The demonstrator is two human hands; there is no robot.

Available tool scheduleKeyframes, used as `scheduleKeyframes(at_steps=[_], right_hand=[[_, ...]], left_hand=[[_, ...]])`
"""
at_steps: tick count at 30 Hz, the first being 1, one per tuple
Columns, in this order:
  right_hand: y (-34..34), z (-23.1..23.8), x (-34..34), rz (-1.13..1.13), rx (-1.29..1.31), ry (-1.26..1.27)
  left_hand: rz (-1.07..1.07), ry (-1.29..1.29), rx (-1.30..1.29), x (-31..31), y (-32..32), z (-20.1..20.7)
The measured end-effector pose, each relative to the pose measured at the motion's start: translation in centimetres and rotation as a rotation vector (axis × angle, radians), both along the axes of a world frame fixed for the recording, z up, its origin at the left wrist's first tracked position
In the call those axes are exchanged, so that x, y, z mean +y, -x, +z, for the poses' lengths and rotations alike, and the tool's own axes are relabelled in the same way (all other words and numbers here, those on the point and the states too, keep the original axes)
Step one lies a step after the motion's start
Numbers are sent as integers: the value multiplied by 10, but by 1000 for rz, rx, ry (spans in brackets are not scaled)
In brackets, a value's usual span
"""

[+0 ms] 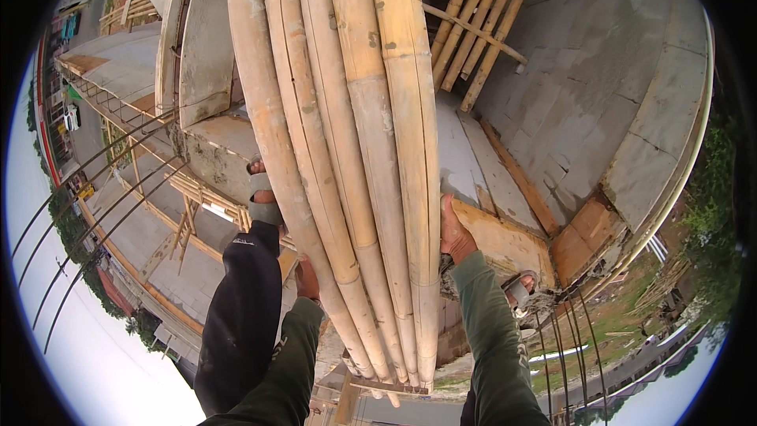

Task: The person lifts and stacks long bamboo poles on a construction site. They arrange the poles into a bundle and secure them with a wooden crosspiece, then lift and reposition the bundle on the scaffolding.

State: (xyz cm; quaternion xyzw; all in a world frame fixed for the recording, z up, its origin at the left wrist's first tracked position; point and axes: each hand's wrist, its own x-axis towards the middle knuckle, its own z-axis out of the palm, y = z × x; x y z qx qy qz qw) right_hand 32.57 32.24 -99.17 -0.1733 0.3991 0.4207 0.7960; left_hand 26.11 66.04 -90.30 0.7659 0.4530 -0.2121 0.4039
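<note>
A panel of several bamboo poles (347, 110) laid side by side runs from the top of the view down between my arms. A thin crosspiece (390, 386) spans its lower end. My left hand (307, 278) grips the panel's left edge, its fingers mostly hidden beneath the poles. Higher up, on the right edge, my right hand (456, 229) is pressed against the outer pole, with its fingertips tucked out of sight. Both forearms wear dark green sleeves.
A second bamboo panel (482, 20) lies on the grey board floor (591, 71) at the far right. My sandalled feet (520, 290) stand on narrow ledges. Bare steel rods (95, 181) stick out at left and lower right. Beyond the edges the ground drops away.
</note>
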Motion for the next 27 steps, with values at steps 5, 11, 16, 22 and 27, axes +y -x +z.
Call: scheduleKeyframes(at_steps=[5, 11, 16, 22, 27], right_hand=[[25, 17, -4, 2, -23, 30], [31, 27, -8, -26, -42, 107], [34, 32, -8, -14, -7, 132], [48, 66, 1, -55, -50, 135], [41, 96, -7, -95, -57, 193]], left_hand=[[187, 210, -101, -9, -1, 7], [213, 233, -163, -15, 11, 15], [177, 251, -149, -14, 16, 18], [267, 264, -197, 2, 35, 33], [186, 249, -248, -5, 28, 43]])
